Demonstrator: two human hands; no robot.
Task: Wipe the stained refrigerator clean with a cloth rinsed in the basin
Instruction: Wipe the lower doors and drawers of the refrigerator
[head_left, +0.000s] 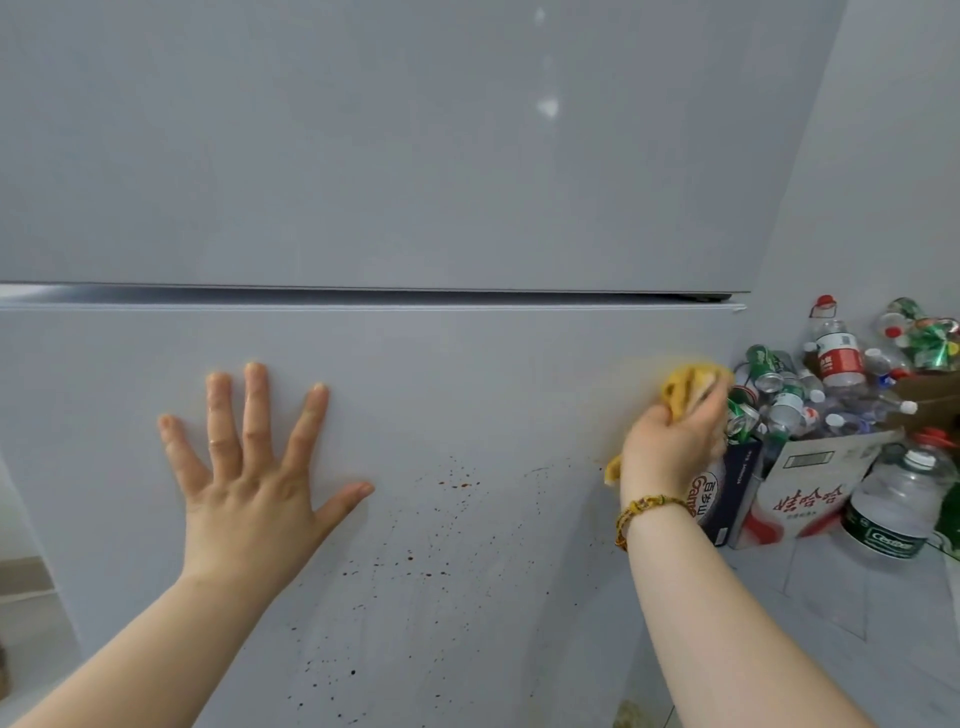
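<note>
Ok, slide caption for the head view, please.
Left hand flat on the spattered refrigerator door, right hand gripping a yellow cloth.

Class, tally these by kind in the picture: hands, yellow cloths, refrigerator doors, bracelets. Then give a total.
Hands: 2 (left hand, right hand)
yellow cloth: 1
Refrigerator doors: 2 (upper door, lower door)
bracelet: 1
Total: 6

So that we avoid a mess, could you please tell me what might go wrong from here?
The right hand holds the bunched cloth at the right edge of the lower door, close to the piled bottles and cans; a wide stroke might topple them. The reddish spatter lies lower, between the hands, so it could be missed or smeared. The left hand presses flat on the door and may leave prints.
</note>
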